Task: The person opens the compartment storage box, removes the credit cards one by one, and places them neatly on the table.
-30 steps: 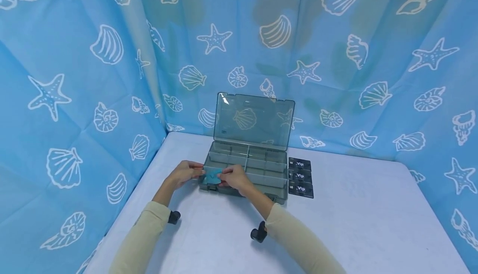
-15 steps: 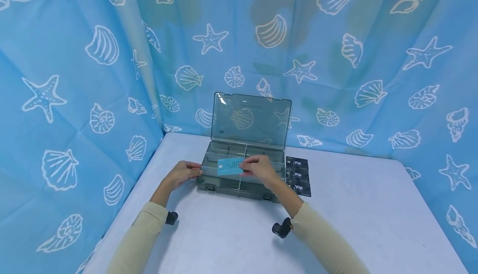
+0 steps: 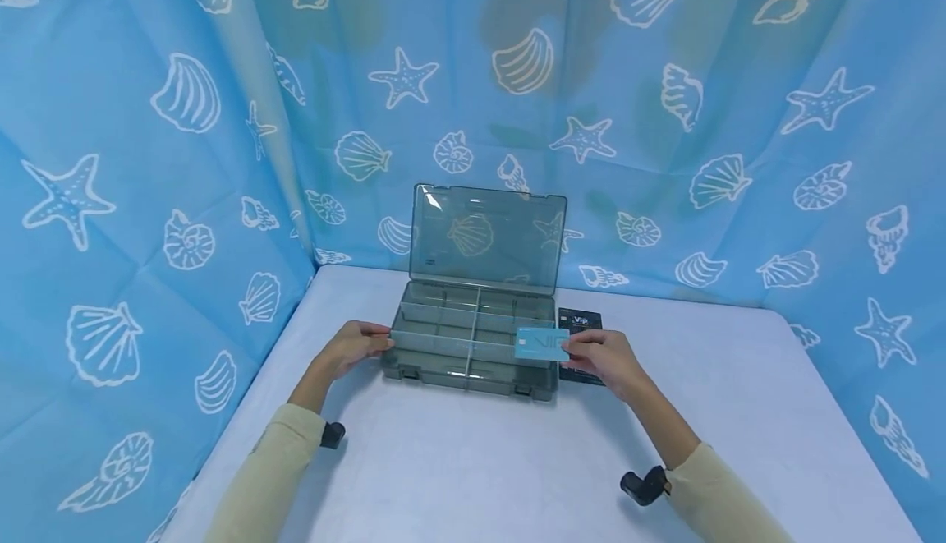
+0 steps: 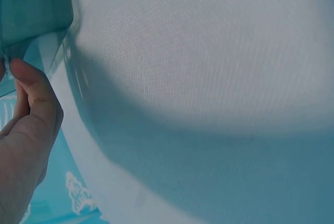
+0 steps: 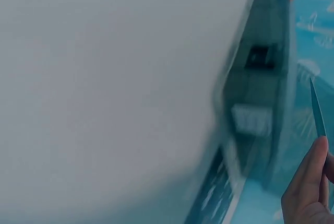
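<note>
A smoky grey plastic organizer box (image 3: 436, 376) stands on the white table with its clear lid (image 3: 484, 235) raised at the back. My left hand (image 3: 353, 347) holds the box's left side, thumb and fingers at its edge; in the left wrist view, the left thumb (image 4: 31, 78) lies against the box corner. Between right thumb and fingers, my right hand (image 3: 606, 358) pinches the right end of a light blue VIP card (image 3: 542, 344). That card is over the box's right front compartments, its printed face showing. In the right wrist view it appears edge-on.
Black Vip cards (image 3: 580, 321) lie along the box's right side, partly covered by the right hand and the blue card. Dividers (image 3: 473, 321) split the box into several compartments. A blue shell-patterned curtain (image 3: 650, 165) hangs behind and at the sides of the table.
My right hand has lifted the blue card from the box's front left compartment and carried it rightward to the box's right end. My left hand stays at the left side.
</note>
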Available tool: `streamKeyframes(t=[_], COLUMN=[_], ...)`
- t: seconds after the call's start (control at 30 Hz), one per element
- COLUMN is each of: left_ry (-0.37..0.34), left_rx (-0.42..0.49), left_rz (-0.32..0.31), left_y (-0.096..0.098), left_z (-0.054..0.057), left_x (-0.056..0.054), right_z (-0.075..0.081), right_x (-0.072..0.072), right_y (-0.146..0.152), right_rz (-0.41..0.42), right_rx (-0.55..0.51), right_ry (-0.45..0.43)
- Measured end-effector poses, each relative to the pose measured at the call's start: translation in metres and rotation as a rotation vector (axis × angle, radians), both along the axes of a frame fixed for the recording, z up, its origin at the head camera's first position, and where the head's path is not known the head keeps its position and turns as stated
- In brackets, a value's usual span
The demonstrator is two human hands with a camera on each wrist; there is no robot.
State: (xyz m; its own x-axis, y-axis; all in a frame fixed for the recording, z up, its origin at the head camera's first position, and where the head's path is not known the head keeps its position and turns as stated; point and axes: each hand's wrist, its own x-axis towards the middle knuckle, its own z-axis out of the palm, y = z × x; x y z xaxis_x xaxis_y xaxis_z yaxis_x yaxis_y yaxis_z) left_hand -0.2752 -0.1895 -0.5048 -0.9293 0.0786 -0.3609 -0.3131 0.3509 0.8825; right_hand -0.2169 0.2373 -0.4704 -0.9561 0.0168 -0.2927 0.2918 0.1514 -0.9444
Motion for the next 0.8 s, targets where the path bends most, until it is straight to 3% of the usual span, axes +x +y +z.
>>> streamKeyframes(t=[0.37,0.63,0.8], left_ry=[0.003,-0.013,-0.005], left_rx=[0.001,-0.008,0.014], left_rz=[-0.016,0.002,-0.003], left_y=[0.0,0.001,0.002], left_z=[-0.001,-0.001,0.003], left_x=[-0.001,-0.002,0.0], right_z=[-0.017,-0.04,-0.051], right_x=[0.023,0.04,0.043], right_y=[0.062,0.079,0.077], right_rz=[-0.095,-0.052,-0.021], right_rx=[0.018,0.123,0.182], right_ry=[-0.033,-0.077,-0.112])
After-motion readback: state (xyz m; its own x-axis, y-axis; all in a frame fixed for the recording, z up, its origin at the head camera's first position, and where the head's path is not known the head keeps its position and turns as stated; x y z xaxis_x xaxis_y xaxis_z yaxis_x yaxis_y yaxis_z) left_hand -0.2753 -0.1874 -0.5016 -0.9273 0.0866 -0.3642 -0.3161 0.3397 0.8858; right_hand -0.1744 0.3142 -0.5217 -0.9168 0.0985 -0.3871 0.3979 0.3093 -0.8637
